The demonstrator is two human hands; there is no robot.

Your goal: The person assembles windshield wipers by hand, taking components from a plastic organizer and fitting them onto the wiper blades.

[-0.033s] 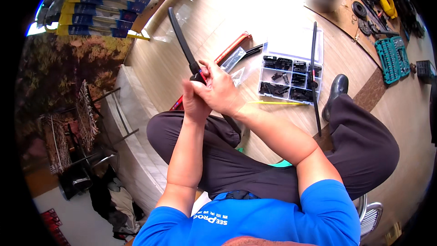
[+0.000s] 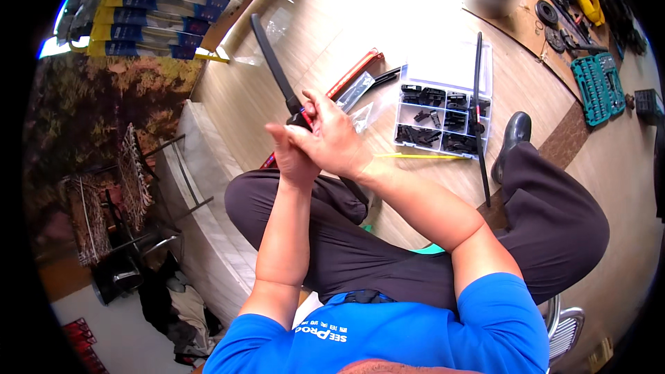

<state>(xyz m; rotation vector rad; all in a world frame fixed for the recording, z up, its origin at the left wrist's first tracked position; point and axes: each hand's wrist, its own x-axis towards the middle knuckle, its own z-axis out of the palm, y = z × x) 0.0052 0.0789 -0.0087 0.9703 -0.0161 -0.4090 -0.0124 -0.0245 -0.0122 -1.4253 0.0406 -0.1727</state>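
A black wiper blade (image 2: 270,55) slants up and away from my hands, and its connector at the middle is between them. My right hand (image 2: 334,133) is closed around the blade by that connector. My left hand (image 2: 294,156) is pressed against the right from below, its thumb sticking up and its other fingers mostly hidden; it seems to grip the blade too. A lower stretch of the blade shows past my wrists near my knee. A second wiper blade (image 2: 479,76) lies across the right side of a see-through compartment box (image 2: 397,125) holding black adapters (image 2: 419,136).
Beyond my hands lie a red and black long package (image 2: 357,71), small plastic bags (image 2: 361,116) and a yellow strip (image 2: 422,156). Packaged blades (image 2: 149,14) hang at upper left. A green socket set (image 2: 592,93) and loose parts on cardboard (image 2: 512,34) are at right.
My left thumb has tipped a little to the left, away from the right hand. The far end of the wiper blade has swung slightly left and down.
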